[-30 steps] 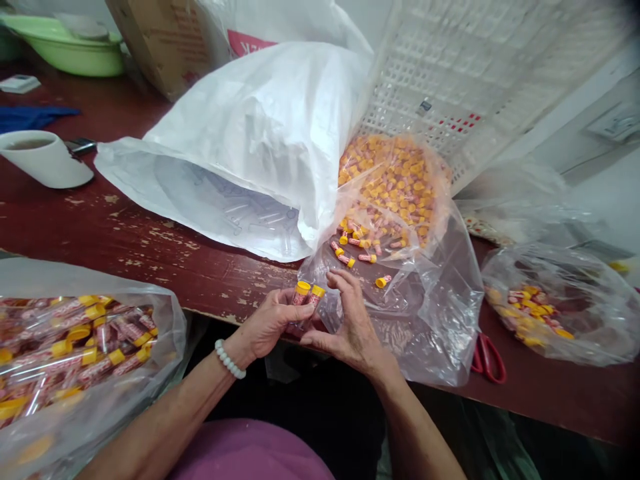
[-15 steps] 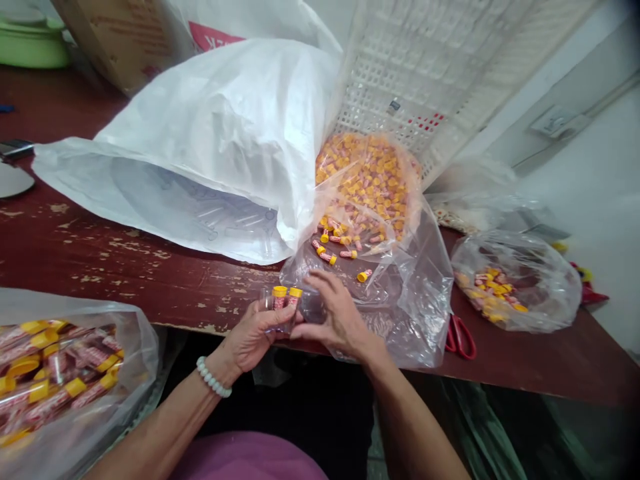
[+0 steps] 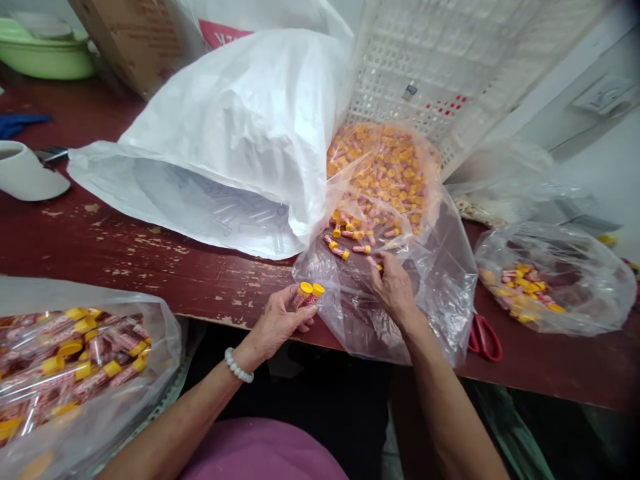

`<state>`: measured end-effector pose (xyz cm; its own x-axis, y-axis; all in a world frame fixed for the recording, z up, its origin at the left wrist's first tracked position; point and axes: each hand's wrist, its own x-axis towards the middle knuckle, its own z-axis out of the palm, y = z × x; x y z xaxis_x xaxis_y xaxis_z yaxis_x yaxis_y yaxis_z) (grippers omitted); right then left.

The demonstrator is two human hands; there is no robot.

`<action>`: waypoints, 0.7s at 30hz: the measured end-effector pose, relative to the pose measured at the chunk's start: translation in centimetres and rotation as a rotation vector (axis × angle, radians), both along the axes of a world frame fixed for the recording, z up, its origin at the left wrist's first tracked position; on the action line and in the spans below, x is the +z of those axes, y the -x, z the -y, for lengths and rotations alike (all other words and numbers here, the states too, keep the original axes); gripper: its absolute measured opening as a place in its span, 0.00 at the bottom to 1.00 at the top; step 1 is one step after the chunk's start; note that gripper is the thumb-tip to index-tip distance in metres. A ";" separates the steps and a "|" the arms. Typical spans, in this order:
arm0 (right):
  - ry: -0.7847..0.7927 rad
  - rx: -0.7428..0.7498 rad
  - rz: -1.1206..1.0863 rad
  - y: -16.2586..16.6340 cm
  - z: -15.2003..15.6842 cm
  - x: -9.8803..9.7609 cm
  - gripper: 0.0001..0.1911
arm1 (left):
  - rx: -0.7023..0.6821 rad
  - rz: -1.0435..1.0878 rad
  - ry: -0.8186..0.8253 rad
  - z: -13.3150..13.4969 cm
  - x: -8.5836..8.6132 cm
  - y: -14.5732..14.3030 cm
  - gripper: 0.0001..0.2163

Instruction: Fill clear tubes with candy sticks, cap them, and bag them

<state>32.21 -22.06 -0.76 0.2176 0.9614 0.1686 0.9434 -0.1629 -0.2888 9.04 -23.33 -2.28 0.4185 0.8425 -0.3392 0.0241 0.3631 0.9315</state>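
My left hand [image 3: 280, 319], with a bead bracelet at its wrist, is closed around clear tubes. Two yellow-capped tubes [image 3: 311, 293] with red-and-white contents stick up from its fingers; the lower parts are hidden by my hand. To the right, my right hand [image 3: 395, 290] pinches a small yellow-capped tube [image 3: 373, 263] over the clear plastic bag [image 3: 350, 313]. Several similar small tubes [image 3: 341, 253] lie loose near its fingertips, before a large heap of yellow-capped tubes [image 3: 385, 170] inside the bag.
A white sack [image 3: 240, 100] lies open toward me, clear tubes inside. At lower left is a bag of filled yellow-capped tubes [image 3: 75, 360]. Red-handled scissors [image 3: 487, 339] and a smaller plastic bag [image 3: 590, 280] lie at right. A white perforated basket [image 3: 450, 67] stands behind.
My right hand has left my left hand's side and moved right to the loose small tubes, where it now pinches one. My left hand still holds its tubes. The view has shifted slightly.
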 end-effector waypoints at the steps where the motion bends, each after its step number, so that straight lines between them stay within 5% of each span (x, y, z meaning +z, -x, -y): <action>1: -0.062 0.102 -0.106 1.1 0.6 0.7 0.14 | -0.010 -0.036 -0.020 0.0 0.0 0.0 0.15; 5: -0.214 0.582 -0.392 5.5 3.0 3.5 0.08 | -0.070 -0.112 -0.118 -0.2 -0.3 -0.1 0.13; 8: -0.219 0.716 -0.354 7.1 3.6 4.5 0.10 | -0.116 -0.117 -0.189 -0.1 -0.6 -0.1 0.11; 13: -0.180 0.760 -0.415 6.9 3.7 4.6 0.13 | -0.155 -0.095 -0.193 -0.1 -0.6 -0.2 0.10; 18: -0.238 0.526 -0.462 6.6 4.1 3.8 0.17 | -0.145 -0.061 -0.132 0.1 0.1 -0.4 0.12; 21: -0.232 0.609 -0.396 7.3 4.5 2.6 0.20 | -0.118 -0.052 -0.111 0.4 0.2 -0.4 0.09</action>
